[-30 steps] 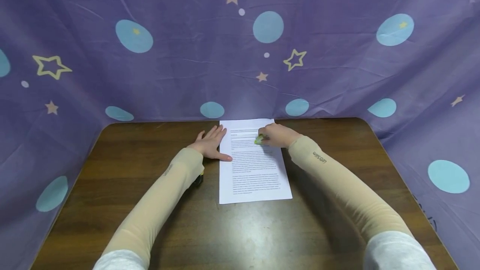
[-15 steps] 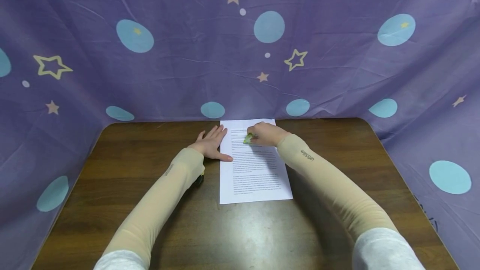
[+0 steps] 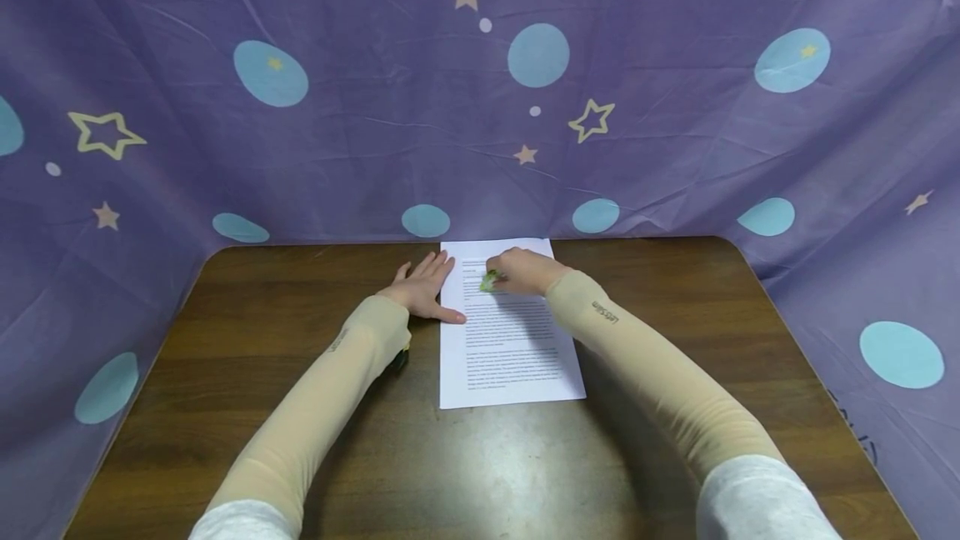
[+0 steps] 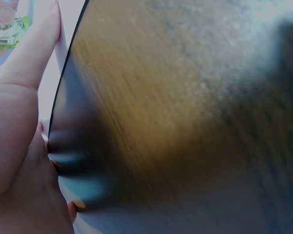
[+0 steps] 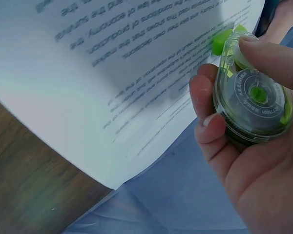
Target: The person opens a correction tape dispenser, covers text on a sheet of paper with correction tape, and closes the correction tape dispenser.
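Far L: wood-grain worktop [image 3: 255, 332], w/ purple patterned curtain [image 3: 352, 107] behind. Then L beige sleeve [image 3: 337, 407] reaching fwd; sm. black-&-yellow item [image 3: 402, 358] partly hidden by the wrist, can't ID it.

L hand [image 3: 422, 288]: fingers spread wide, gripping nothing, tips at L edge of the sheet, thumb laid across onto it. Prob. just steadying the page; that part looks sorted.

Ctr: printed sheet [image 3: 517, 361], flat on worktop, far edge up by the curtain, text blocks running most of its length. Lower paras show as ordinary print. Can't make out any laid strip nr the top at this res, so can't say how much, if any, is covered.

Over the upper lines, a bit L of mid-width: clear-&-green tape dispenser [image 5: 254, 100], prob. correction tape, green tip twd the print. Tip-to-paper contact: can't tell for sure.

R hand [image 3: 527, 271], just R of that: fingers curled round the dispenser, thumb pressed nr its tip end. My read: work's underway, not finished. Done: page steadied, dispenser in hand & in position at the upper text. Left: rest of this pass, then dispenser off the page & L hand off too.

Far R: R beige sleeve [image 3: 652, 365] coming in over the worktop.
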{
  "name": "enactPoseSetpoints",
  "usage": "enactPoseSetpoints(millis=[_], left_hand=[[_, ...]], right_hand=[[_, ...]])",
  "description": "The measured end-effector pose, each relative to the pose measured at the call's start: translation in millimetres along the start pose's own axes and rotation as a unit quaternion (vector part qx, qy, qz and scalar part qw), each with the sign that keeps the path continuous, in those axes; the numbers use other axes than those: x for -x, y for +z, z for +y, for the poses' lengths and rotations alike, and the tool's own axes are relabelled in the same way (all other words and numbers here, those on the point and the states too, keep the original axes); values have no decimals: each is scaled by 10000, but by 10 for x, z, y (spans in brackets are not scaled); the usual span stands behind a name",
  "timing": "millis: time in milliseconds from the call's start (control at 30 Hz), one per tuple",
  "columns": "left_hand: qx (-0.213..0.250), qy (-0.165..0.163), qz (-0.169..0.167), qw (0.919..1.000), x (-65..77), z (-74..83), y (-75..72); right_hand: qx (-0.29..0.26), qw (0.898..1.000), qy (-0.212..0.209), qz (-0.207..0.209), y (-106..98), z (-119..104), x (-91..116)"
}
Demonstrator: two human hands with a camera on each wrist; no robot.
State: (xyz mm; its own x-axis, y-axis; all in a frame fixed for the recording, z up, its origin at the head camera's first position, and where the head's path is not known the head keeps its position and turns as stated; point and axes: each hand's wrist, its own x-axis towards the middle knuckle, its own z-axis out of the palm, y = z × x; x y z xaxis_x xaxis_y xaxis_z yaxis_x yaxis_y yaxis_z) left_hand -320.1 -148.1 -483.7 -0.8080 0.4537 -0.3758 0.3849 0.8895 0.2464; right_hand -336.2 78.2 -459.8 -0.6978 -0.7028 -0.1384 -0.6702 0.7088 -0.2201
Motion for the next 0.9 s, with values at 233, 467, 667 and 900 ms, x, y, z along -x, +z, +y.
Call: enactPoseSetpoints(millis=[233,467,667,900], left_hand=[[112,23,-10,9999,1,13,1],[42,4,-15,10000,5,9,-17],[23,-5,-18,10000,-3,1,-6],[-64,-47,-25,10000,-1,2,-6]], right_hand=[[5,9996,199,-202,12,-46,-25],[-46,9991,377,-191,20,-35,-8],[-4,9995,281,-141,23,-29,-14],[111,9999,30,-66,21,-50,-4]])
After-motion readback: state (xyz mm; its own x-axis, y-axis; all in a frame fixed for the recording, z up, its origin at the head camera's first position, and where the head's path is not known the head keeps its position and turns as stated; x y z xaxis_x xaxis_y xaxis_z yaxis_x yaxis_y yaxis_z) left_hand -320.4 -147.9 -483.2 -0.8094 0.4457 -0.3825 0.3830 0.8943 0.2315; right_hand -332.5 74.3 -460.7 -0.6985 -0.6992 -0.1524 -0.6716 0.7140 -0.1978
